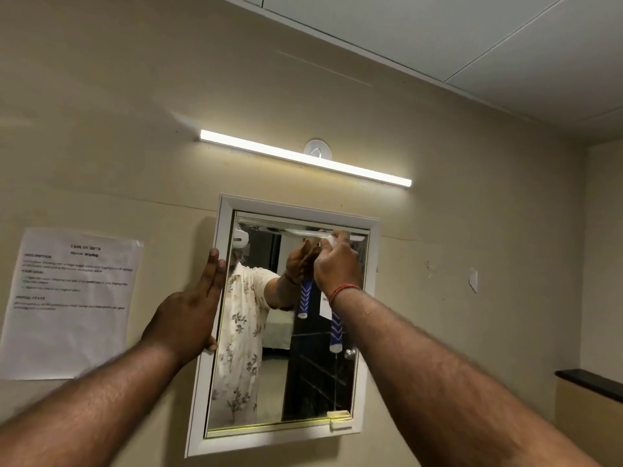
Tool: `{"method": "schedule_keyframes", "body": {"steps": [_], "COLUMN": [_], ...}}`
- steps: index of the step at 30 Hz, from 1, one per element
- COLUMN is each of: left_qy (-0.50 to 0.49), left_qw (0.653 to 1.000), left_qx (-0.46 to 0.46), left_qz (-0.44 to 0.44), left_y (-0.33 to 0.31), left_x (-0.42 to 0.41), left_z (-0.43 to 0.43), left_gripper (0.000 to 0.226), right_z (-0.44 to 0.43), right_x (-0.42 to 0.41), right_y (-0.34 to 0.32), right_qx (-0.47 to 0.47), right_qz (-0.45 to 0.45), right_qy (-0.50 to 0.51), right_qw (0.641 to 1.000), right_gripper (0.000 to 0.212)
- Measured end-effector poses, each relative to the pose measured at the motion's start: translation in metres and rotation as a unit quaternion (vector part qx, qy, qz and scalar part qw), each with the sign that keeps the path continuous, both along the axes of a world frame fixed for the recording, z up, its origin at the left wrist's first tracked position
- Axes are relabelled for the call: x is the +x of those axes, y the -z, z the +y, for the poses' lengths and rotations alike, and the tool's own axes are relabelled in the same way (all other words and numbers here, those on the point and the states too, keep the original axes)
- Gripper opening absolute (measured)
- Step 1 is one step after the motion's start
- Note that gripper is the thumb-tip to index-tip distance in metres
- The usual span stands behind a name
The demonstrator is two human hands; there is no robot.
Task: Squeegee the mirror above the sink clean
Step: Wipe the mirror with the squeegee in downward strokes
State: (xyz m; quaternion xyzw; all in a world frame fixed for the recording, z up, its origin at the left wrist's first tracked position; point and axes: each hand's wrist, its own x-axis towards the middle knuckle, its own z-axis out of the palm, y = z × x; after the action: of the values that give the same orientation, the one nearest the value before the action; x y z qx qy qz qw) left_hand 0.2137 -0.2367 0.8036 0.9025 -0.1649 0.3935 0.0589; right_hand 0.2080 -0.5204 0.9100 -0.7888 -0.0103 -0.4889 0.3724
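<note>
Single head-worn view, tilted upward and forward, sat close to the white-framed mirror (290, 332), took in wall and ceiling (438, 35) above.

The mirror (303, 365) is framed in white. The squeegee (336, 332) handle is patterned with blue and white chevrons. A red thread is seen at the wrist of the right hand (337, 264). The wall (101, 129) is painted beige. The paper sheet (72, 301) is white with black print.
</note>
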Motion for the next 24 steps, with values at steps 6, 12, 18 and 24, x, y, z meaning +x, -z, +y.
{"method": "schedule_keyframes", "body": {"steps": [6, 12, 18, 24], "left_qy": [-0.003, -0.011, -0.004, -0.009], "left_qw": [1.0, 1.0, 1.0, 1.0], "left_qx": [-0.001, 0.007, 0.005, 0.001], "left_qz": [0.001, 0.014, 0.013, 0.015], "left_y": [0.002, 0.008, 0.009, 0.007], "left_x": [0.005, 0.014, 0.014, 0.014], "left_z": [0.002, 0.006, 0.004, 0.004], "left_gripper": [0.168, 0.176, 0.176, 0.177], "right_z": [-0.015, -0.015, -0.015, -0.017], "right_x": [0.021, 0.029, 0.029, 0.029], "right_y": [-0.03, -0.03, -0.024, -0.02], "right_qx": [0.002, 0.024, 0.027, 0.009], "right_qz": [0.007, 0.005, -0.011, -0.022], "right_qy": [0.028, 0.024, 0.016, 0.02], "right_qw": [1.0, 0.999, 0.999, 1.0], "right_gripper": [0.041, 0.039, 0.041, 0.04]}}
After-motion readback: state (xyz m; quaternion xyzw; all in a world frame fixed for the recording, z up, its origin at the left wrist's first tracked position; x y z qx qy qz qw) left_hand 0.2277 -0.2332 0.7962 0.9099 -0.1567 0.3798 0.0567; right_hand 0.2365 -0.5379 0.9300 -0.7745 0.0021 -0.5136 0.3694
